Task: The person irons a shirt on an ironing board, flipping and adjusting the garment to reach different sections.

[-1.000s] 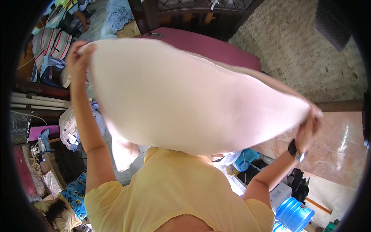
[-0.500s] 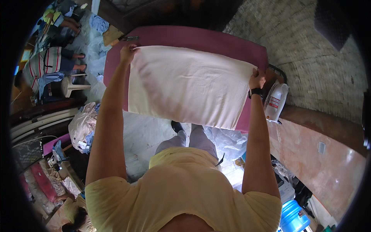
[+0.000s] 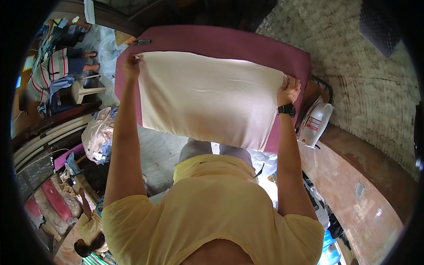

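Observation:
A cream cloth (image 3: 203, 95) is spread over a maroon-covered table (image 3: 212, 39), its near edge hanging toward my body. My left hand (image 3: 131, 67) is closed in a pinch on the far left corner of the cloth. At the far right corner, my right hand (image 3: 289, 90), with a black watch at the wrist, has its fingers bent around the cloth's edge; the fingertips are partly hidden. Small dark thread snips (image 3: 142, 42) lie on the table beyond my left hand.
A white plastic container with red print (image 3: 314, 125) stands by the table's right side. Bundled clothes (image 3: 98, 134) lie to the left, near a pale plastic chair (image 3: 88, 89). A person in a striped top (image 3: 57, 66) is at the far left, another (image 3: 90, 227) at the lower left.
Both hands have shifted slightly to the left with the cloth. My right hand's fingers have changed their hold at the corner. The snips stay on the table.

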